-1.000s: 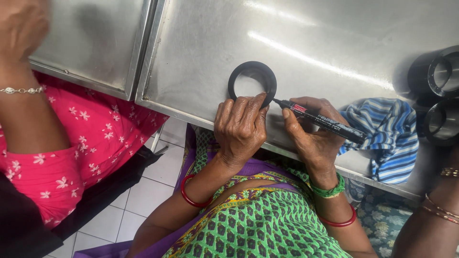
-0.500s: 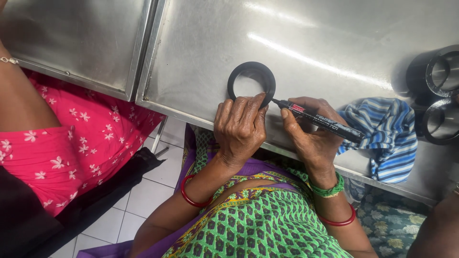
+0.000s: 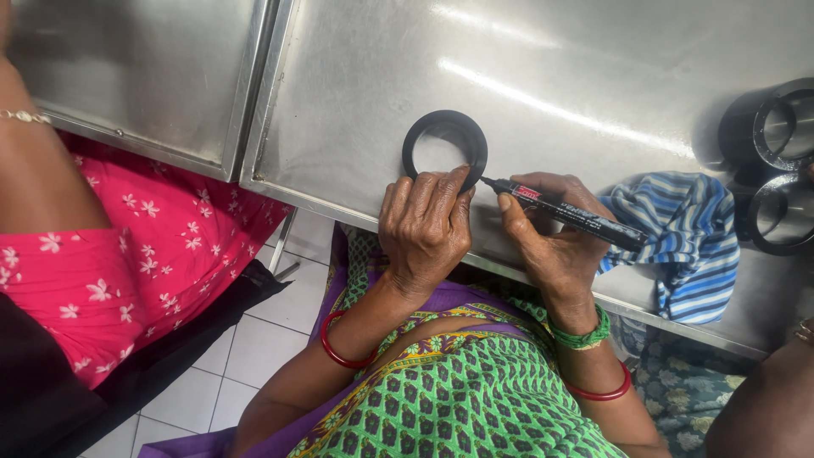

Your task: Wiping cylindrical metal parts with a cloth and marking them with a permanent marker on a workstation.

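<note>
My left hand (image 3: 426,227) presses fingertips on a black ring (image 3: 444,146) lying flat on the steel bench (image 3: 543,76) | right hand (image 3: 551,242) grips a black marker (image 3: 564,214), tip touching the ring at 4 o'clock | striped cloth (image 3: 682,246) at 3 o'clock.

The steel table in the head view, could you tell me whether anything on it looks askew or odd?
Little stands out. A striped blue cloth lies crumpled, drooping over the near edge of the table beside the right hand.
</note>
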